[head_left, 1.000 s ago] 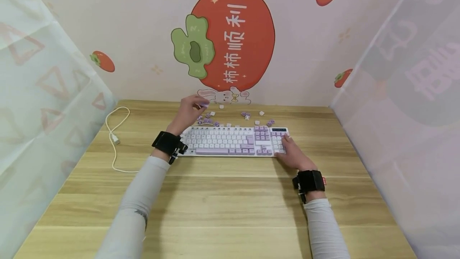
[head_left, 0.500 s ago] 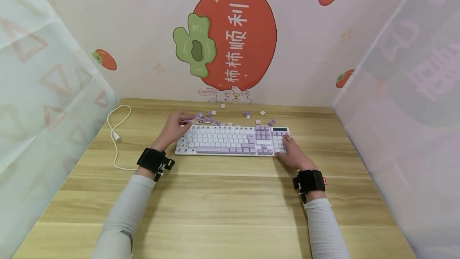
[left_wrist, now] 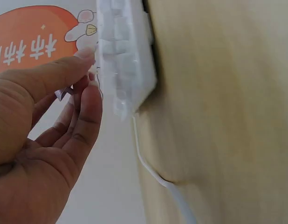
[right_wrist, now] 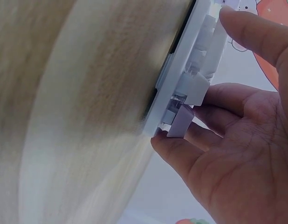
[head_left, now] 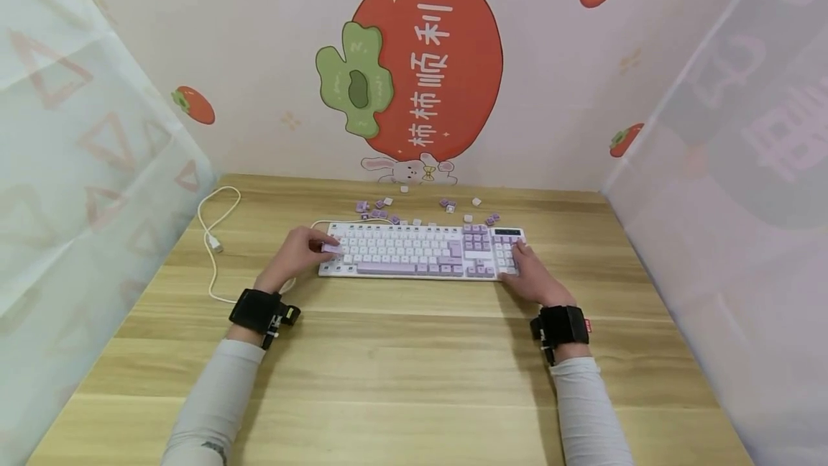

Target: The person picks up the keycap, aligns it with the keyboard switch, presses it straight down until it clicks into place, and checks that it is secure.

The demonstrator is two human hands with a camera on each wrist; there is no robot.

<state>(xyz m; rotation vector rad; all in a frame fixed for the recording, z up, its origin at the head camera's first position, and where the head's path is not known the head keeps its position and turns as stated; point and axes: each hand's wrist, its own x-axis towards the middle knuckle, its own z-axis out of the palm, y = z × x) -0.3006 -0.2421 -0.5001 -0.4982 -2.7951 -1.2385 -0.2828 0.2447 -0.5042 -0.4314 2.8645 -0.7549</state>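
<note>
A white and purple keyboard (head_left: 388, 252) lies flat on the wooden table, with bare key spots at its left end and along its top row. Over that left end, my left hand (head_left: 296, 259) pinches a long purple keycap (head_left: 330, 247) between thumb and fingers. In the left wrist view most of the keycap (left_wrist: 63, 93) is hidden behind the fingers. My right hand (head_left: 535, 275) holds the keyboard's right end at the number pad. From the right wrist, one fingertip (right_wrist: 174, 144) is seen against the end beside a purple key (right_wrist: 181, 122).
Loose purple and white keycaps (head_left: 379, 213) lie scattered behind the keyboard, several of them close to its back edge. A white cable with a USB plug (head_left: 215, 244) loops over the table's left side. Printed walls stand at the back and both sides.
My left hand has come from behind the keyboard, leftward and then toward me, to its left end, carrying the purple keycap. The right hand stays at the right end.
</note>
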